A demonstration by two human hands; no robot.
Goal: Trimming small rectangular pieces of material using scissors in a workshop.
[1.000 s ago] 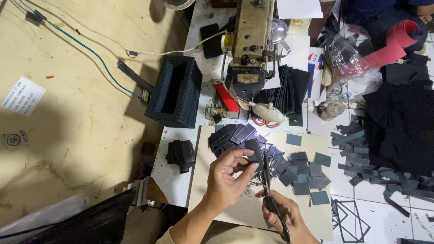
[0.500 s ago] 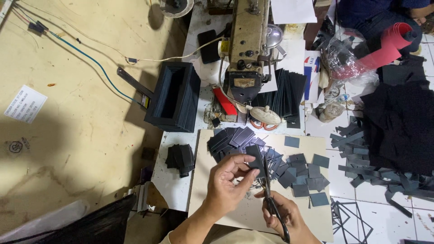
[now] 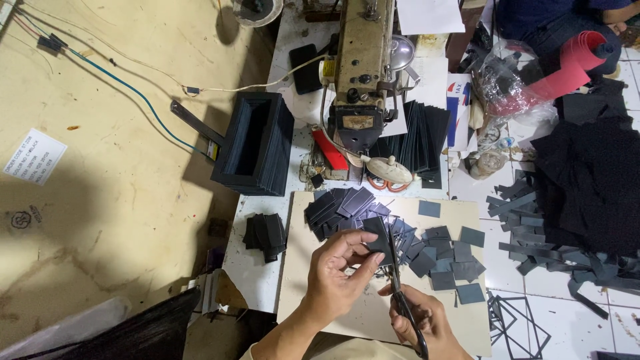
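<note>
In the head view, a small dark patch [image 3: 379,239] is pinched between thumb and fingertips of the left hand [image 3: 340,273], above a beige board [image 3: 313,293]. Scissors [image 3: 400,300] are gripped by the closed right hand [image 3: 423,320], blades pointing up beside the patch. More dark patches [image 3: 440,257] are scattered on the board, near a sewing machine [image 3: 363,73].

Premises: a small stitching workshop. An industrial sewing machine [image 3: 363,73] stands at twelve o'clock on a worn desk [image 3: 257,267]. Cut dark pieces [image 3: 400,233] lie heaped at centre; offcut strips [image 3: 533,227] litter the tiled floor [image 3: 533,320] at three o'clock.
</note>
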